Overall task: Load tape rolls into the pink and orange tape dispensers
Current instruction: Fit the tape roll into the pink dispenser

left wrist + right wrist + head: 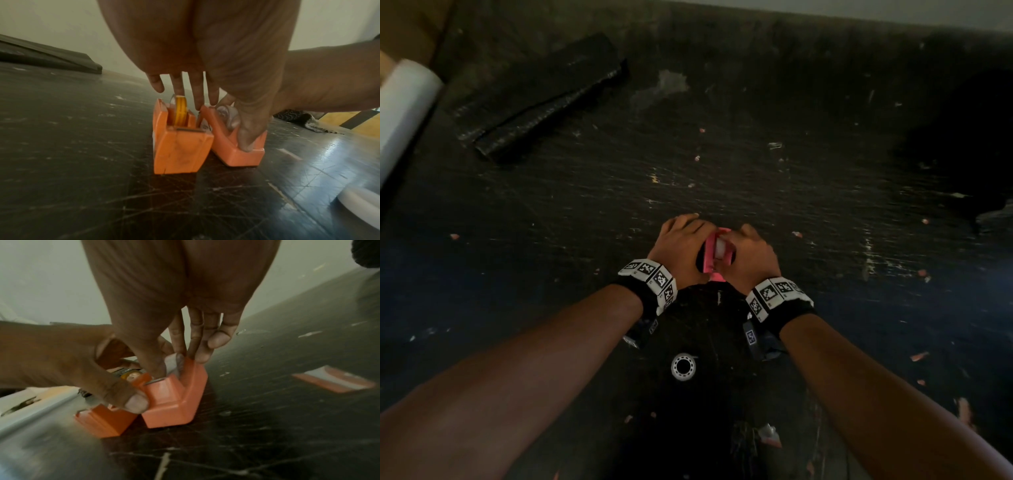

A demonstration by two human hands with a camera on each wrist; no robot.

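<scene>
At frame centre of the head view, on a scratched black table (791,178), the left hand (681,246) and right hand (751,255) closed around the pink dispenser (711,257), hiding most of it; a white spool (683,366) lay below, a black bundle (541,99) upper left.

In the left wrist view, the orange dispenser (180,144) stood centre, boxy plastic, its yellow tape roll (180,112) upright, cutter end toward the lens. The left thumb pressed the pink dispenser beside it.

In the right wrist view, right fingers (202,352) and thumb pinched a clear roll (171,362) in the pink dispenser's slot.
</scene>
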